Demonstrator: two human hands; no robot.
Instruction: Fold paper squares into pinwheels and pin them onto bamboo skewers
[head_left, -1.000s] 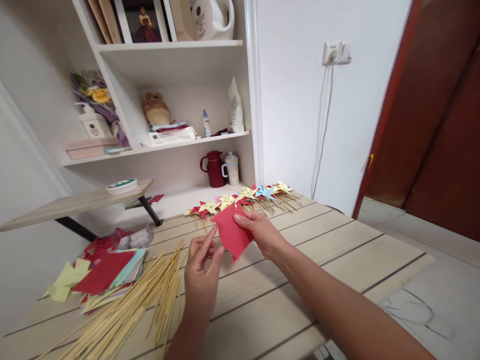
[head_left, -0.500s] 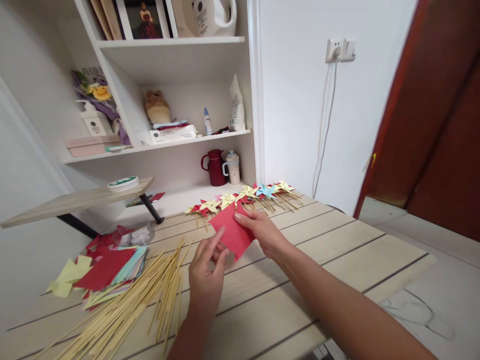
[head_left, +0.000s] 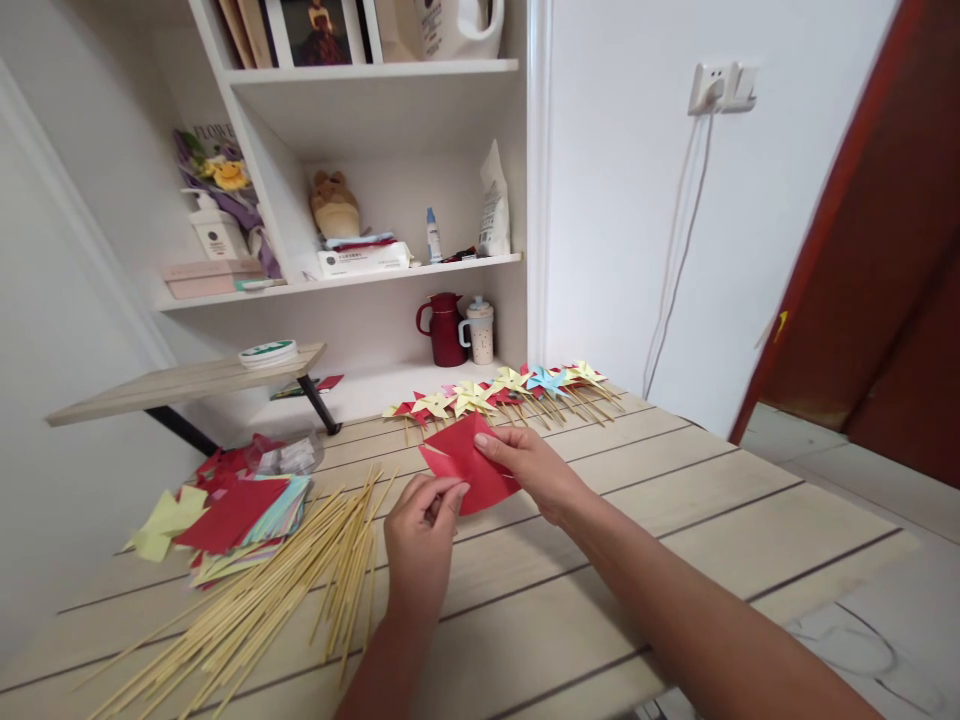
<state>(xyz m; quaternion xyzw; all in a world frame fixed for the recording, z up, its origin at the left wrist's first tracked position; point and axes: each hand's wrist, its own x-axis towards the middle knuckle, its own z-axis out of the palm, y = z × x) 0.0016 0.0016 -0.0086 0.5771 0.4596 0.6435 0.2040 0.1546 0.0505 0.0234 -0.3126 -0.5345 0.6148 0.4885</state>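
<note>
Above the table (head_left: 675,520), red paper (head_left: 466,468) now lower, left hand (head_left: 421,530) seemingly pinching its corner

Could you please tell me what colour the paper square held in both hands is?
The paper square is plain red, seen in the head view.

I see a pale wooden table (head_left: 675,500) carrying a heap of bamboo sticks (head_left: 277,590), a stack of coloured paper squares (head_left: 232,515) (mostly red on top) and a row of finished pinwheels (head_left: 502,390) along its far edge.
</note>
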